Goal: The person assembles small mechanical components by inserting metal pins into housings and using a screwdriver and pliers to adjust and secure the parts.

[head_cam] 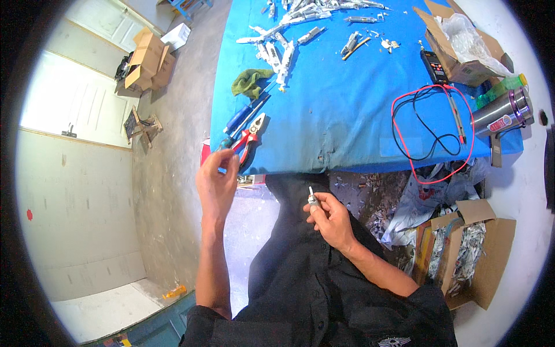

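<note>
My right hand (331,219) holds a small metal and white part (313,199) between thumb and fingers, in front of my black shirt. My left hand (219,178) is raised at the table's front left edge, thumb and index finger curled near each other, at the teal handle of a screwdriver (224,144); whether it grips that handle cannot be told. Just beyond lie red-handled combination pliers (249,136) and a blue-handled screwdriver (238,118). Farther back are a green cloth (249,83) and several grey-white metal mechanisms (286,60) on the blue table cover (338,99).
At the right of the table stand a multimeter (433,67) with red and black leads, a cardboard box (466,71) and a steel flask (503,112). Below on the floor is a box of scrap parts (470,251). A wooden stool (141,126) is far left.
</note>
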Tool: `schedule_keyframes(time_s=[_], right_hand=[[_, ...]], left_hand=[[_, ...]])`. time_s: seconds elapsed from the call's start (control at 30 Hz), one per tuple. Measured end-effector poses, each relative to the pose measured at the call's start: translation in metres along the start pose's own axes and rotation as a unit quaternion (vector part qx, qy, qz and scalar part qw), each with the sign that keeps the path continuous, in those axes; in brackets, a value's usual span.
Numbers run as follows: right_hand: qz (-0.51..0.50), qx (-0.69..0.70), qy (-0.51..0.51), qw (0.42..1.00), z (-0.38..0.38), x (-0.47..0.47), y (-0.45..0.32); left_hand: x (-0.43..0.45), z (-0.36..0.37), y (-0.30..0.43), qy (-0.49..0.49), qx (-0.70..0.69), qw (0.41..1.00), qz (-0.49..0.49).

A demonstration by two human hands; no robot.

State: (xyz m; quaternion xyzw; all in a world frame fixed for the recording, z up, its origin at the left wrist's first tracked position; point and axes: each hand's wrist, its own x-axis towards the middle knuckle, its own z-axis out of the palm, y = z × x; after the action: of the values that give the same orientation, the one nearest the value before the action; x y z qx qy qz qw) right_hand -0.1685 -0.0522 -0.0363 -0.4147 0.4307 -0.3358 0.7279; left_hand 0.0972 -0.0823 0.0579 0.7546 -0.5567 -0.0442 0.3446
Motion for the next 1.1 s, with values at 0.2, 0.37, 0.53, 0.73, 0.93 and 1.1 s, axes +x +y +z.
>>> schedule_keyframes(time_s=[0.2, 0.37, 0.53, 0.73, 0.93, 1.1], right_hand=[[0.010, -0.006, 0.015, 1.000, -0.007, 0.006, 0.001], [-0.003, -0.010, 0.001, 1.000, -0.008, 0.012, 0.003], [-0.004, -0.007, 0.004, 1.000, -0.009, 0.015, 0.000], [-0.035, 0.002, 0.009, 0.999, -0.005, 0.016, 0.000], [-0.019, 0.019, 0.044, 0.999, 0.000, 0.008, -0.020], [-0.045, 0.016, 0.062, 0.997, 0.006, -0.001, -0.038]], left_hand=[[0.062, 0.009, -0.015, -0.013, 0.114, 0.993, 0.005], [0.101, 0.029, -0.042, -0.108, 0.127, 0.986, 0.010], [0.122, 0.035, -0.056, -0.183, 0.090, 0.978, 0.037], [0.093, 0.004, -0.019, -0.089, 0.039, 0.992, 0.087], [-0.024, -0.039, 0.033, -0.197, -0.113, 0.972, -0.066], [-0.108, -0.047, 0.052, -0.201, -0.231, 0.943, -0.134]])
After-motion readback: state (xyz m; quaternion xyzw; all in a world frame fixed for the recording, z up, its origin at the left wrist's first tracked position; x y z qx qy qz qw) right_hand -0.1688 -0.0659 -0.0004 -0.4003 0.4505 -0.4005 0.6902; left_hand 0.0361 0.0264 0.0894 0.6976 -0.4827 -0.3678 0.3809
